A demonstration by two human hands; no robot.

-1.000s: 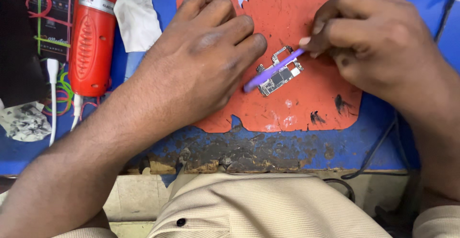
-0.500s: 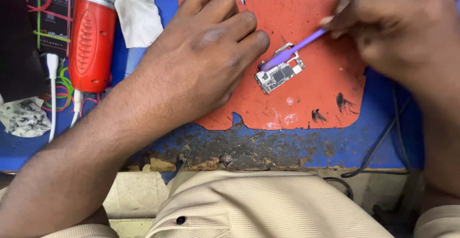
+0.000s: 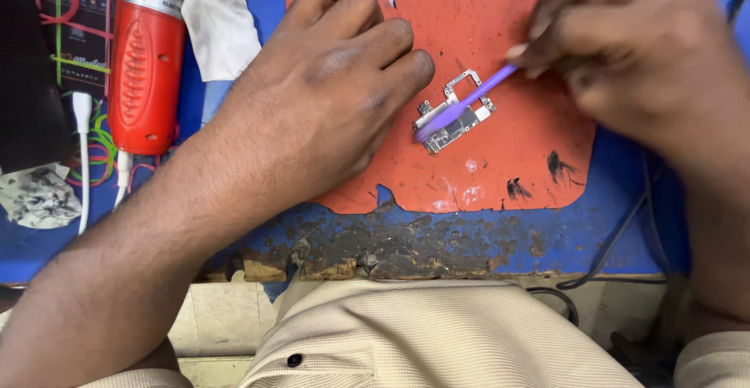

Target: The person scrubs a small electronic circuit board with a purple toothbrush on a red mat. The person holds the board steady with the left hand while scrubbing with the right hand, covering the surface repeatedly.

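Brushing the small circuit board [image 3: 455, 113] on the orange mat [image 3: 508, 169], I pinch the purple brush [image 3: 469, 100] in my right hand [image 3: 625, 52]; my left hand [image 3: 328, 83] rests flat beside it, holding nothing. Next I judge it needs gentle strokes along the edges.

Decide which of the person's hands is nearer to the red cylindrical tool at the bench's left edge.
Left. The left hand rests on the orange mat, a short way right of the red tool. The right hand, holding the purple brush, is far across the bench.
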